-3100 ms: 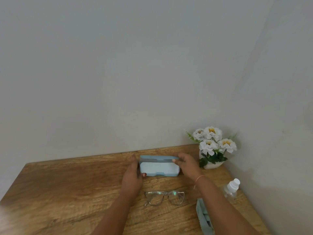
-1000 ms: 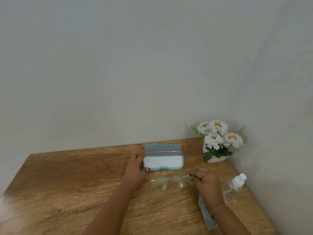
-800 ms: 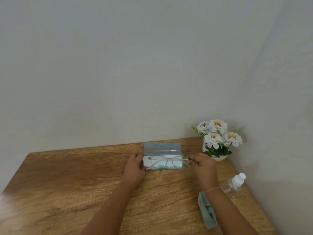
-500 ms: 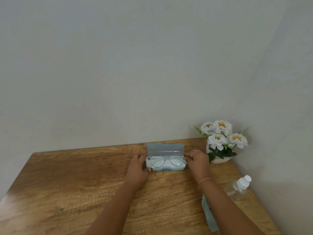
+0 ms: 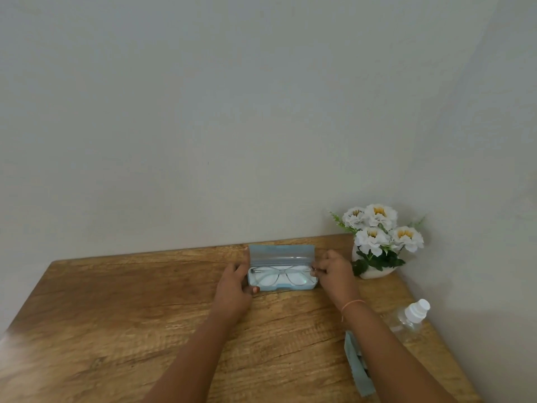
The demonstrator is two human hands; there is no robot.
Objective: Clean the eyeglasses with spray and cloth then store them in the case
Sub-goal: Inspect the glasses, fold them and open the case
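A light blue glasses case [image 5: 281, 253] stands open near the back edge of the wooden table [image 5: 116, 315], its lid upright. The clear-framed eyeglasses [image 5: 280, 277] lie folded in its lower half. My left hand [image 5: 232, 289] grips the case's left end, thumb on the front edge. At the right end, the fingertips of my right hand [image 5: 334, 274] pinch the glasses' hinge. The blue-grey cloth [image 5: 356, 362] lies crumpled by my right forearm, partly hidden by it. The clear spray bottle [image 5: 409, 318] with a white cap stands at the right edge.
A white pot of white flowers [image 5: 374, 237] sits in the back right corner, just right of my right hand. Walls close off the table at the back and on the right. Bare wood stretches to the left and front.
My right hand lifted the eyeglasses from the table in front of the case and laid them in it. My left hand stayed on the case's left end.
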